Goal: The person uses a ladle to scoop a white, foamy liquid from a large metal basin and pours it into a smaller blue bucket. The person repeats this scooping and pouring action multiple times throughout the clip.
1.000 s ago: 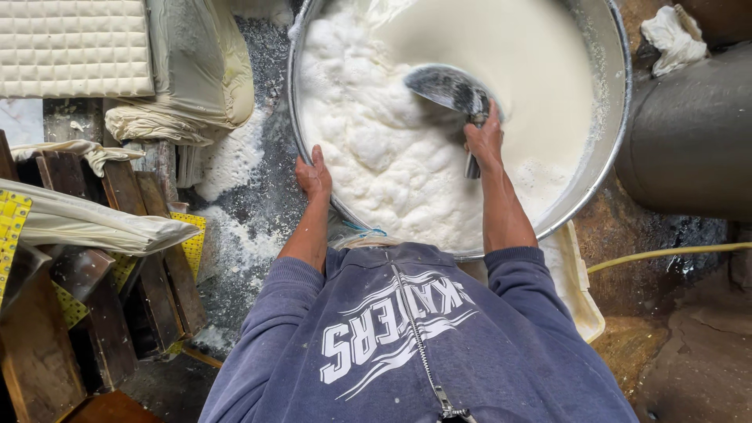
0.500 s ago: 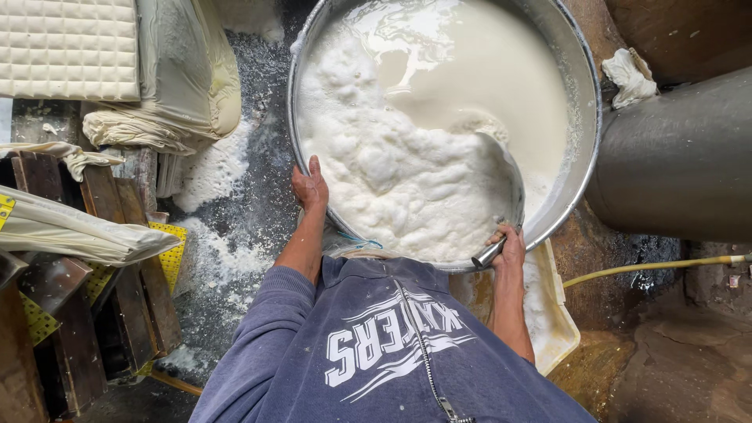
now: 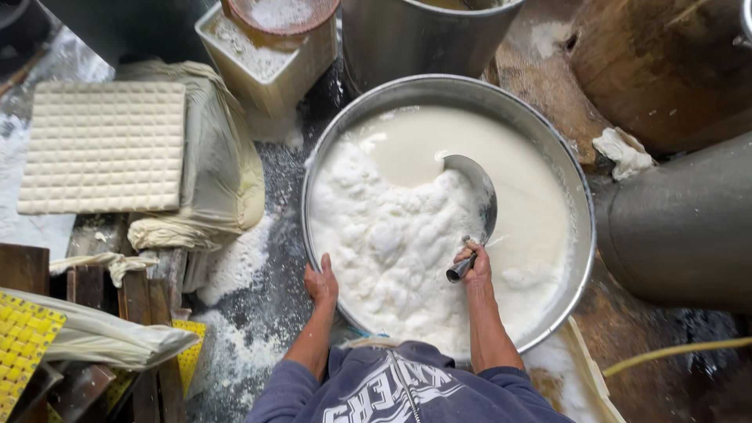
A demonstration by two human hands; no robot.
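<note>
A big round metal vat point(image 3: 581, 205) stands in front of me, filled with white liquid and lumpy white curd point(image 3: 392, 243). My right hand point(image 3: 475, 265) grips the handle of a wide metal ladle point(image 3: 479, 194), whose bowl dips into the liquid near the vat's middle. My left hand point(image 3: 322, 283) rests on the vat's near-left rim. My blue sleeves and sweatshirt fill the bottom edge.
A pressed white block with a grid pattern point(image 3: 103, 146) lies on cloth point(image 3: 219, 172) at the left. A square mould point(image 3: 270, 47) and another metal pot point(image 3: 423, 31) stand behind the vat. A grey cylinder point(image 3: 681, 227) is at the right. Wooden boards point(image 3: 141, 313) and yellow trays point(image 3: 23, 337) sit bottom left.
My right hand has swung the ladle from the vat's near-right rim back toward the middle of the liquid. The view has shifted, so more of the far side shows. The left hand stays on the rim.
</note>
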